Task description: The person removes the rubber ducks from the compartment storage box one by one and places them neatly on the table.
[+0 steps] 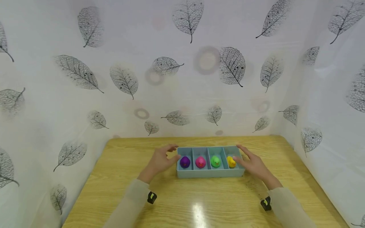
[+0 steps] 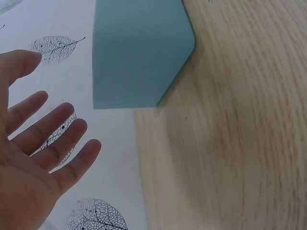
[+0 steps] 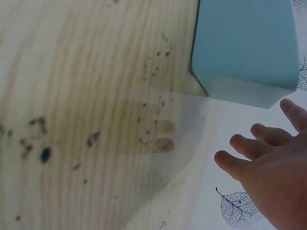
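A light blue divided box [image 1: 211,173] lies lengthwise on the table, its several compartments in a row. From left to right they hold a purple round toy [image 1: 185,162], a pink toy duck [image 1: 200,162], a green toy duck [image 1: 215,161] and a yellow toy duck [image 1: 231,162]. At the left end is my left hand [image 1: 161,161], fingers spread and thumb near the box's corner; in the left wrist view it stands apart from the box wall [image 2: 139,57]. My right hand [image 1: 255,164] is at the right end, fingers extended, its thumb overlapping the yellow duck's compartment.
The wooden table [image 1: 176,202] has its back edge against a white curtain [image 1: 182,95] printed with leaves, which also hangs along both sides. Dark specks [image 3: 43,153] mark the tabletop by the box's right end. Each sleeve has a small black device [image 1: 152,197] at the wrist.
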`<state>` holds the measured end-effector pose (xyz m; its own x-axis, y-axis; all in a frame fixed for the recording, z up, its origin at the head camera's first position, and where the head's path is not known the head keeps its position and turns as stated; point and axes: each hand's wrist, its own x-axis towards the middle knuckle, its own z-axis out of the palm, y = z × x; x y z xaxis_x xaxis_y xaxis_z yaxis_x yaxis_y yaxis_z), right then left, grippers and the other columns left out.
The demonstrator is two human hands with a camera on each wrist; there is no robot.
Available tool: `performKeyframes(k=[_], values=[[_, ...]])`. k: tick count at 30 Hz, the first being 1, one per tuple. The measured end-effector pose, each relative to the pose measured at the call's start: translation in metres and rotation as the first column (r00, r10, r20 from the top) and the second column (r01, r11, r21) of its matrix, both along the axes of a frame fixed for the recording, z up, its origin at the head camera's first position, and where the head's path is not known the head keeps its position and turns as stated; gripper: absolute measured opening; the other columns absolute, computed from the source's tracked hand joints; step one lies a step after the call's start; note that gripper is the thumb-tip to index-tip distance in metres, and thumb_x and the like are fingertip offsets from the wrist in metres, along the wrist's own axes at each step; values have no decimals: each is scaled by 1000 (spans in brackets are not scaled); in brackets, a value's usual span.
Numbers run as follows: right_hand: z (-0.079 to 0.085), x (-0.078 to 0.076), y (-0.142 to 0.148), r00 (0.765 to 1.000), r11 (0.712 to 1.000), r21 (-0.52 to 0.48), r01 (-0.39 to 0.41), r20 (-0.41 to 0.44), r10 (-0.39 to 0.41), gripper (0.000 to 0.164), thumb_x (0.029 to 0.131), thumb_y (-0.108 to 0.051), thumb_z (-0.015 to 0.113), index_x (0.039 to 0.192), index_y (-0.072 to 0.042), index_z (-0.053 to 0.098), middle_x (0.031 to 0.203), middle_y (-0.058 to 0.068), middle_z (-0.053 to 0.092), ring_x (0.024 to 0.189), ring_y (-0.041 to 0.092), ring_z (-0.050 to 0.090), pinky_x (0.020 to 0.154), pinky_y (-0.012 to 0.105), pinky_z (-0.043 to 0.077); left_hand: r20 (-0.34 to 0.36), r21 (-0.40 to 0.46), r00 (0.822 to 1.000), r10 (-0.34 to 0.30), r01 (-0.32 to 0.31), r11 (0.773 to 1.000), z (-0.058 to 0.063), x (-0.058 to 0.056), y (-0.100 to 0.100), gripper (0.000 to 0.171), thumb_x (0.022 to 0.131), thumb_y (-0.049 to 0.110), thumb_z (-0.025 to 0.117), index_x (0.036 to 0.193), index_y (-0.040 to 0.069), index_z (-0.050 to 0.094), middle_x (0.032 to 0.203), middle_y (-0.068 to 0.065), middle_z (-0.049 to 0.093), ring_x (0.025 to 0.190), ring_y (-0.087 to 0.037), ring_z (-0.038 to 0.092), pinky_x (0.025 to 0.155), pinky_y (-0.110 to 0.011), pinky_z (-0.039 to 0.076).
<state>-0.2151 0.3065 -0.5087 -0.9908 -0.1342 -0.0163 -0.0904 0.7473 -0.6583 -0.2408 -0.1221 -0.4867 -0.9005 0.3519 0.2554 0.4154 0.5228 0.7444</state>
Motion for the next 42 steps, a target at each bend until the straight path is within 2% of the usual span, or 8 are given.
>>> performKeyframes(k=[6, 10, 20, 26, 34, 42], values=[[-3, 5, 3, 1000, 1000, 22, -8, 18, 7, 77, 107, -55, 53, 168, -18, 26, 170, 31, 25, 147, 64, 32, 109, 84, 34, 35, -7, 998, -43, 44, 999, -5, 0, 8, 51, 96, 26, 77, 141, 4, 64, 136, -21, 69, 126, -39, 65, 101, -61, 56], [-5, 7, 3, 1000, 999, 29, -18, 10, 18, 77, 107, -54, 54, 169, -17, 25, 169, 30, 28, 145, 65, 34, 109, 83, 34, 40, -30, 998, -45, 47, 998, -9, -1, 12, 53, 96, 28, 77, 141, 4, 63, 135, -23, 69, 127, -40, 65, 102, -59, 57], [-15, 7, 5, 999, 998, 41, -41, 3, 41, 82, 105, -53, 57, 170, -20, 19, 169, 31, 26, 145, 62, 37, 109, 80, 38, 2, -54, 997, -81, 81, 995, -14, -3, 22, 49, 95, 24, 78, 136, 0, 66, 129, -24, 72, 120, -42, 69, 107, -57, 54], [-14, 8, 5, 999, 998, 44, -45, 0, 45, 83, 105, -52, 58, 170, -19, 19, 169, 33, 26, 144, 63, 39, 109, 80, 39, 43, -79, 995, -92, 95, 992, -13, -4, 24, 50, 94, 21, 78, 138, 0, 65, 134, -22, 71, 125, -41, 67, 111, -56, 52], [-13, 8, 4, 999, 998, 48, -34, 25, 33, 83, 105, -55, 57, 170, -23, 17, 169, 32, 25, 145, 63, 38, 108, 80, 39, 132, -169, 987, -96, 118, 979, -14, -6, 26, 55, 92, 20, 81, 142, 4, 63, 144, -16, 66, 136, -40, 59, 118, -57, 46], [-14, 8, 5, 999, 999, 45, -30, 43, 28, 83, 105, -56, 56, 171, -25, 16, 168, 34, 26, 143, 63, 40, 107, 80, 40, 121, -216, 983, -137, 160, 963, -16, -11, 29, 54, 89, 10, 81, 138, -1, 64, 139, -19, 68, 132, -38, 63, 114, -52, 51]])
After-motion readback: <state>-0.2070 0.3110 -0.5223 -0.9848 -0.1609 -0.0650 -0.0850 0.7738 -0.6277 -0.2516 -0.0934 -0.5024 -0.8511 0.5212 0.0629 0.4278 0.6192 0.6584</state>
